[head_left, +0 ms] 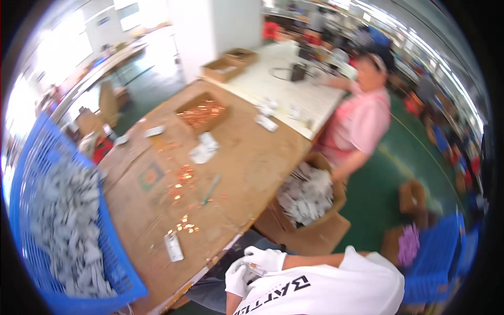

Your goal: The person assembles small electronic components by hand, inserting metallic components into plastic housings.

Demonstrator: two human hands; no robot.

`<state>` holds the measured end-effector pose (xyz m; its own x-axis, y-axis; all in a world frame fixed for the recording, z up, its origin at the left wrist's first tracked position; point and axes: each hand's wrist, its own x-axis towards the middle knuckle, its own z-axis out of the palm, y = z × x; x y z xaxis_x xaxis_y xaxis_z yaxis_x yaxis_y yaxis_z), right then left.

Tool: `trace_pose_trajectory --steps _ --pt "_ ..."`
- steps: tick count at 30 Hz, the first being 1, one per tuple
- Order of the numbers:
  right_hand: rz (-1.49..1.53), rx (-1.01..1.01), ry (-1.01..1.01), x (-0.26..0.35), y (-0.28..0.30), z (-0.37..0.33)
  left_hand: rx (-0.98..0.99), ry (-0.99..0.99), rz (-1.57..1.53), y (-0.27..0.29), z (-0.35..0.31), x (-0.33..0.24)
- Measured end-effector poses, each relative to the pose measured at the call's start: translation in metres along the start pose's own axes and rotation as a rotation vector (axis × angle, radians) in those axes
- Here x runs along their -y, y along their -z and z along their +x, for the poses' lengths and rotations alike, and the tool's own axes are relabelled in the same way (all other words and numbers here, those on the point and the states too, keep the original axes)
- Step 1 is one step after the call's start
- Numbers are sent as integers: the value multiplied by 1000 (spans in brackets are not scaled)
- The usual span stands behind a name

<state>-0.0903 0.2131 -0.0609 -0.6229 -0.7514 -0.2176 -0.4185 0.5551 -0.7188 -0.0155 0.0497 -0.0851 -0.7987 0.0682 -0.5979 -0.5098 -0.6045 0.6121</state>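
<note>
Both my hands wear white gloves and meet close to my white shirt at the bottom of the view. My left hand point(236, 279) and my right hand point(265, 258) pinch a small grey metal part point(255, 270) between them. They hover just off the near edge of the cardboard-covered table point(247, 157). A small white rectangular part point(174, 247) lies on the table near that edge, left of my hands. Loose copper pieces point(182, 176) are scattered further in.
A blue basket point(113, 262) full of grey parts stands at the left. An open carton of copper pieces point(202, 113) sits further back, and a slim green tool point(210, 189) lies mid-table. A cardboard box of pale parts point(307, 197) stands on the floor beside a person in a pink shirt point(357, 126).
</note>
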Motion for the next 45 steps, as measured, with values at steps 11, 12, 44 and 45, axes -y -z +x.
trace_pose_trajectory --steps 11,12,44,45 --pt "-248 269 346 3 -11 16 -131 -94 -61 23 -25 36" --pt "-264 303 362 5 -9 16 -110 -73 -75 26 -21 38" --pt "-78 358 292 -13 -9 28 -246 -250 403 14 -25 12" --pt "-129 316 465 -20 -12 34 -249 -250 401 13 -26 11"
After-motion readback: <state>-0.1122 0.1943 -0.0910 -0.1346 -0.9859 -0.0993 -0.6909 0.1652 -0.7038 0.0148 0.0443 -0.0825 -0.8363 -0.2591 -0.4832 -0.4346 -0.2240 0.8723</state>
